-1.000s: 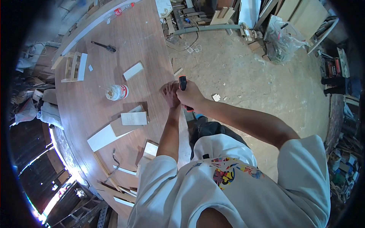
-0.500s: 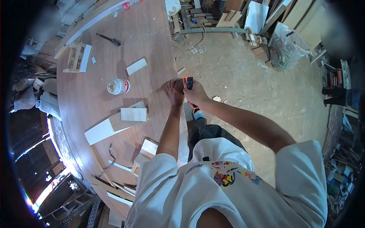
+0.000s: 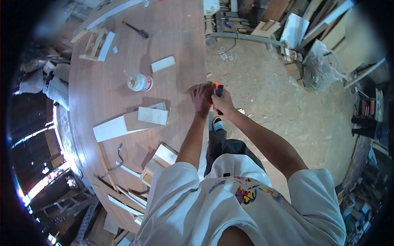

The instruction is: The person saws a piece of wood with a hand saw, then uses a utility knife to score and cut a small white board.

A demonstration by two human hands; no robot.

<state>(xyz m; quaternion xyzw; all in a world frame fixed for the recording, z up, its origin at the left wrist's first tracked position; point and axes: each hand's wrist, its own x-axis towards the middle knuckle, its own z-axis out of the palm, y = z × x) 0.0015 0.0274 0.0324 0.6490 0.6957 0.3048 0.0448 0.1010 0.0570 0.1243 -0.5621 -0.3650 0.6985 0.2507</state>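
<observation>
At the right edge of the wooden table [image 3: 111, 82], my right hand [image 3: 223, 102] is wrapped round the handle of an orange and black tool [image 3: 219, 91]. My left hand [image 3: 201, 98] lies beside it at the table edge, its fingers spread and pressing down; what is beneath the palm is hidden. On the table to the left are a small white block [image 3: 163, 64], a jar [image 3: 140, 83] with a red and white label and a stick in it, and a white-topped block [image 3: 152, 115] near a long white board [image 3: 111, 128].
A dark brush-like tool [image 3: 141, 33] and a slatted wooden frame [image 3: 98, 44] lie at the table's far side. Boxy wooden pieces [image 3: 165, 155] and strips stand near my left arm. Across the floor [image 3: 262, 82] are a plastic bag [image 3: 322, 67] and leaning boards.
The whole view has shifted, so the table and its objects appear farther right and slightly higher. Both hands remain together at the table edge, and the orange tool is tilted a little differently.
</observation>
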